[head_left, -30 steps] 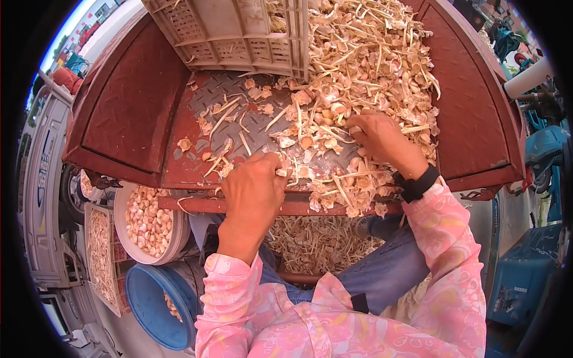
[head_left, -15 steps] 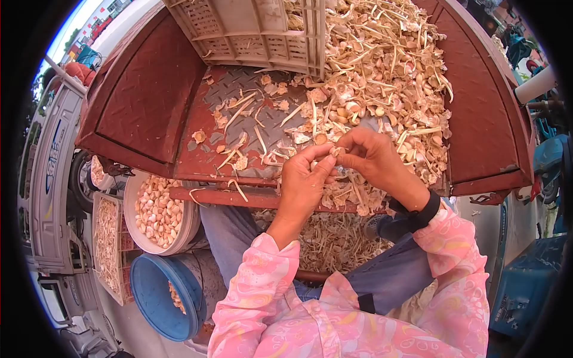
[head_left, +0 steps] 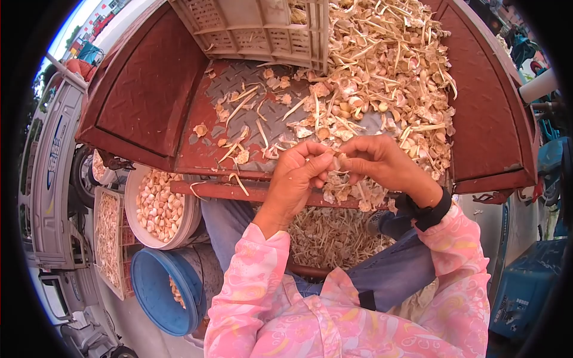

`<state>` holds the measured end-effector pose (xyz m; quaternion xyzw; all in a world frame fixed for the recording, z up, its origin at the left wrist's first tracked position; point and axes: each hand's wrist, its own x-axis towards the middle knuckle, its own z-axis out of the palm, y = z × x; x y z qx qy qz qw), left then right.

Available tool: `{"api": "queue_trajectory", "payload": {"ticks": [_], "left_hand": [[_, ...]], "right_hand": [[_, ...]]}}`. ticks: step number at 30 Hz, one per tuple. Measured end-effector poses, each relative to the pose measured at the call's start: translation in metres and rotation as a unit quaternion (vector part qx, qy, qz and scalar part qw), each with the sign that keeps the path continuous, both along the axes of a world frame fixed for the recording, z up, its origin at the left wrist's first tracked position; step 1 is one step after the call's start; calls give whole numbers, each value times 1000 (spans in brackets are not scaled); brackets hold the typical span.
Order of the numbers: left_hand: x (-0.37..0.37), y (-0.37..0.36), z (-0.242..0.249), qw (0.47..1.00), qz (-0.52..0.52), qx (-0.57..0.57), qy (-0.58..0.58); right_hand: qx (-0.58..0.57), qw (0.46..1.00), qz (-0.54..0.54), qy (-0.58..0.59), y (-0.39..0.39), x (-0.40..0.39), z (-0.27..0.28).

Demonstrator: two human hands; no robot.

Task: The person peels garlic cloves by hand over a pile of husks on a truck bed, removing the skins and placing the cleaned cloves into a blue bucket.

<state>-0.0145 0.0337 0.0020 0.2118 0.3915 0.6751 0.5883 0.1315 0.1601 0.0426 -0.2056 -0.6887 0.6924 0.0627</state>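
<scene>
My left hand [head_left: 300, 176] and my right hand [head_left: 377, 164] meet fingertip to fingertip over the front edge of a red metal truck bed. Both are closed in a pinch on a small garlic clove [head_left: 338, 156], mostly hidden by the fingers. Just beyond them spreads a heap of garlic skins, dry stalks and loose cloves [head_left: 388, 77]. Papery garlic skins [head_left: 357, 190] hang over the edge below my right hand. A black band [head_left: 431, 210] circles my right wrist.
A plastic crate [head_left: 262, 36] stands tilted on the bed [head_left: 239, 89]. At the lower left are a white bucket of garlic cloves [head_left: 160, 206], a blue bucket [head_left: 156, 292] and a crate of scraps [head_left: 109, 238]. More stalks [head_left: 334, 238] lie between my legs.
Both hands have come slightly lower and turned, with the fingers still pinched together. The view has shifted a little.
</scene>
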Motion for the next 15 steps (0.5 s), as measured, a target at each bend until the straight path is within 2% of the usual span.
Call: {"api": "queue_trajectory", "payload": {"ticks": [2,3,5,8,11,13,14,15], "left_hand": [[3,-1,0,998,12,-13,-57],[8,-1,0,995,24,-23,-98],[15,-1,-2,984,36,-32,-170],[19,-2,-14,969,31,-23,-246],[18,-3,-19,965,3,-1,-261],[18,-3,-19,972,-40,18,-231],[20,-2,-17,977,-30,0,-209],[24,-1,-11,982,-19,-18,-188]], "right_hand": [[3,999,-18,26,-2,-1,-7],[122,992,-6,30,-4,-1,-5],[352,935,21,36,-8,-1,2],[398,911,-5,106,-15,-3,-2],[366,923,-85,81,-9,-3,2],[466,877,-48,107,-3,-5,-9],[512,850,-29,119,-3,-6,-13],[543,836,-24,75,-9,-6,-5]]}}
